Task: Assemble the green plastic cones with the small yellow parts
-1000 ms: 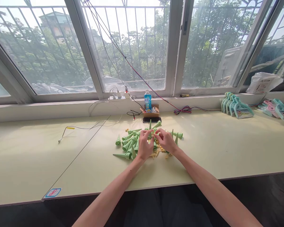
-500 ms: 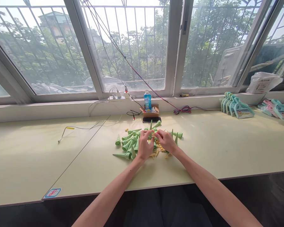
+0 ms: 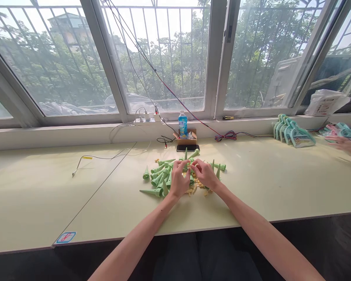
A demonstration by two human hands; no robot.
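Observation:
Over a pile of green plastic spikes (image 3: 163,173), my left hand (image 3: 179,182) is closed on one green plastic spike (image 3: 186,154), its pointed tip upward. My right hand (image 3: 205,174) meets it from the right, thumb and forefinger pinched on a small yellow plastic piece (image 3: 190,165) at the spike's wide end. The fingers cover most of this contact. Loose yellow plastic pieces (image 3: 195,189) lie beneath and between my hands. More green spikes stand or lie just right of my right hand.
Behind the pile lie a dark phone (image 3: 187,148) and a small cardboard box (image 3: 187,141) with a blue-labelled bottle (image 3: 182,125). Bundled cable (image 3: 226,135) runs along the wall. Teal plastic items (image 3: 294,132) stand at right; another person's hand (image 3: 346,145) reaches in there.
My hands stay nearly in place, with slight finger movement at the spike. Another person's hand has come into view at the right edge, by the pink and teal items.

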